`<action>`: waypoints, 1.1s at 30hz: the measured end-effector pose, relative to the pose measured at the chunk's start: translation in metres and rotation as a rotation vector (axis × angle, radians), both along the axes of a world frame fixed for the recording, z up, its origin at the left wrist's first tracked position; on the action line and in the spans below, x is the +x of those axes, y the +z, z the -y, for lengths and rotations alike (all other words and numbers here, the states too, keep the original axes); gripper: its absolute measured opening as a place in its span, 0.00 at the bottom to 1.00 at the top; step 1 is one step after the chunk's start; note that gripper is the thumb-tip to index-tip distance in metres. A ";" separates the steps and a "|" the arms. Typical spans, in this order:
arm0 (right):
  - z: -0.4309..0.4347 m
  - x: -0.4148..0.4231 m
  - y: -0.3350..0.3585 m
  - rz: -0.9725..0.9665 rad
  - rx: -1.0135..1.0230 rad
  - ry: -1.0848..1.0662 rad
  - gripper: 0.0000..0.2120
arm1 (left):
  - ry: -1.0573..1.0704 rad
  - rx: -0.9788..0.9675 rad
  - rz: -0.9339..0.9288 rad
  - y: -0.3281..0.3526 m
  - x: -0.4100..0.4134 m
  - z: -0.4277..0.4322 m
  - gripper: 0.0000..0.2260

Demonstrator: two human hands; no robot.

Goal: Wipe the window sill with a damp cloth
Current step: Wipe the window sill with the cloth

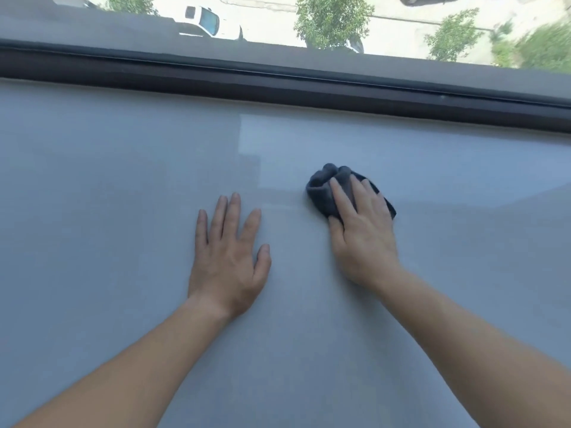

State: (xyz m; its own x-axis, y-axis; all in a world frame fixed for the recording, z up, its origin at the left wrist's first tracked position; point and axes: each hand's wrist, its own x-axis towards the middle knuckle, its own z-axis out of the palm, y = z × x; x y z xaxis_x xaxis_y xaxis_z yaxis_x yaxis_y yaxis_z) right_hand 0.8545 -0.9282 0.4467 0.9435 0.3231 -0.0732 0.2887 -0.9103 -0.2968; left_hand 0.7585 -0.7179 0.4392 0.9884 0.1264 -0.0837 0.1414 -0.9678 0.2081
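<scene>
The window sill (123,196) is a wide, smooth pale grey slab that fills most of the view. A bunched dark grey cloth (324,186) lies on it right of centre. My right hand (361,230) presses flat on the cloth with straight fingers, covering its near part. My left hand (228,257) rests flat on the bare sill, fingers spread, about a hand's width left of the cloth.
The dark window frame (278,84) runs along the sill's far edge, with glass above it. Through the glass a street far below shows, with a white car (204,21) and trees (330,20).
</scene>
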 end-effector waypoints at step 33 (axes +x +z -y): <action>0.028 -0.143 0.003 -0.020 0.034 -0.141 0.27 | 0.013 -0.161 0.170 0.027 -0.094 0.011 0.21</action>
